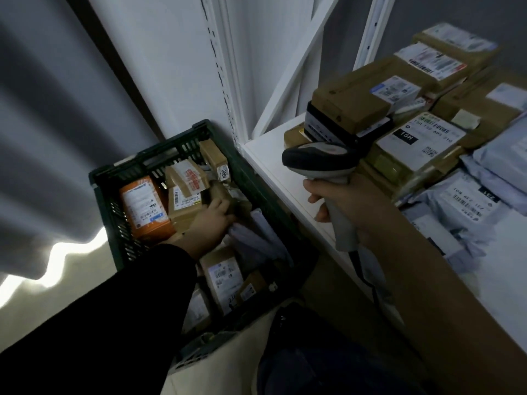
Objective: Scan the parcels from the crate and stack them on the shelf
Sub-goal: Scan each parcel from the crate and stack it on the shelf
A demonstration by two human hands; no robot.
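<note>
So the dark green crate sits lower down, just left of the white shelf, and it's stuffed with parcels. There's an orange parcel against the left wall, a box with red-printed tape in the middle, and a small box with a 3004 tag at the far end. A few more labelled boxes lie nearer the camera. The left hand, in a black sleeve, is down inside the crate with its fingers curled over a brown parcel lying among the others toward the right side. It's a bit blurry, but it reads as a grip, not just a touch. The right hand is wrapped snug round the grey handle of the scanner, held up in front of the shelf's edge, with its cable hanging below. Up on the shelf, cardboard boxes are piled a few high, one with a 15H label. Grey poly mailers lie on the nearer side.
</note>
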